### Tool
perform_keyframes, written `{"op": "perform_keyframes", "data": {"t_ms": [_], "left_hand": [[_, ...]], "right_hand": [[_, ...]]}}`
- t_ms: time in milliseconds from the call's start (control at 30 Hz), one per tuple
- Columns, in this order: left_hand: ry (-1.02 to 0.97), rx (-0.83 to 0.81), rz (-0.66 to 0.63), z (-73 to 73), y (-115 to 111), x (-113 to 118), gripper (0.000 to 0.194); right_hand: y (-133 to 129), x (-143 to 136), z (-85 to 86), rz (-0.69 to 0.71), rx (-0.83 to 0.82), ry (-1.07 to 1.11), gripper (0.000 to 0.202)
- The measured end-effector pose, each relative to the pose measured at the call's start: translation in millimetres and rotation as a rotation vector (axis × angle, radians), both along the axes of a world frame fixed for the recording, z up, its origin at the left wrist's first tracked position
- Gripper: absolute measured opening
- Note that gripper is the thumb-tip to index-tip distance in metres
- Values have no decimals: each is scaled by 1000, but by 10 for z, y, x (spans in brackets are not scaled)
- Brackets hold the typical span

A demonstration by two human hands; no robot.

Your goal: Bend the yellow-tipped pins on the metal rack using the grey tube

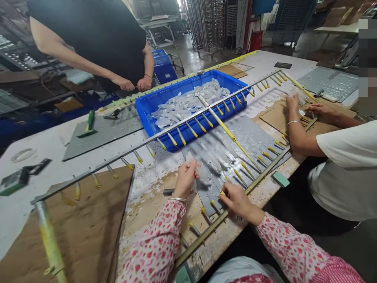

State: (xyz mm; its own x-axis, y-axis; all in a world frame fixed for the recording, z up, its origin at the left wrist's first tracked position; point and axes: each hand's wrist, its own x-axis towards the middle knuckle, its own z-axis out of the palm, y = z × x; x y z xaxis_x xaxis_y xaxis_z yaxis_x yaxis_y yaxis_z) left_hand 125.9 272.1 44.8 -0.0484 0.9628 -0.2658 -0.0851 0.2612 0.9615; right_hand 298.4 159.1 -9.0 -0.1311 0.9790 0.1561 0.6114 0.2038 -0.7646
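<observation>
My left hand [185, 179], in a flowered sleeve with a bangle, is closed around translucent whitish plastic pieces [189, 158]. My right hand [239, 199] reaches low over the near bar [215, 225] of a metal rack, its thumb and fingers pinched at a yellow-tipped peg [223, 192] with a thin wire hook. More yellow-tipped pegs [240, 178] stick out along this bar on both sides of my right hand. Long clear pieces [215, 162] lie on the grey sheet [250, 135] just beyond my hands.
A blue crate [141, 114] heaped with translucent pieces [188, 104] stands beyond the rack's far bar [118, 156]. To the right, a co-worker's hands [293, 104] work at the same rack. Another person [88, 43] stands across the table. A green block [280, 179] lies near the edge.
</observation>
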Motion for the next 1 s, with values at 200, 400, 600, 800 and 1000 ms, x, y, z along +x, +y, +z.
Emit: {"op": "perform_keyframes", "data": {"t_ms": [200, 400, 600, 800, 1000], "left_hand": [[53, 50, -20, -16, -114, 101, 54], [51, 65, 1, -24, -154, 147, 53], [41, 66, 28, -41, -200, 185, 43], [43, 86, 74, -61, -55, 111, 51], [81, 65, 26, -111, -64, 79, 56]], "right_hand": [[18, -112, -48, -103, 6, -8, 17], [27, -129, -45, -118, 16, -49, 18], [5, -152, -68, -82, 16, -137, 15], [0, -118, -81, 52, 40, -156, 16], [14, -121, -122, -104, 46, -8, 20]]}}
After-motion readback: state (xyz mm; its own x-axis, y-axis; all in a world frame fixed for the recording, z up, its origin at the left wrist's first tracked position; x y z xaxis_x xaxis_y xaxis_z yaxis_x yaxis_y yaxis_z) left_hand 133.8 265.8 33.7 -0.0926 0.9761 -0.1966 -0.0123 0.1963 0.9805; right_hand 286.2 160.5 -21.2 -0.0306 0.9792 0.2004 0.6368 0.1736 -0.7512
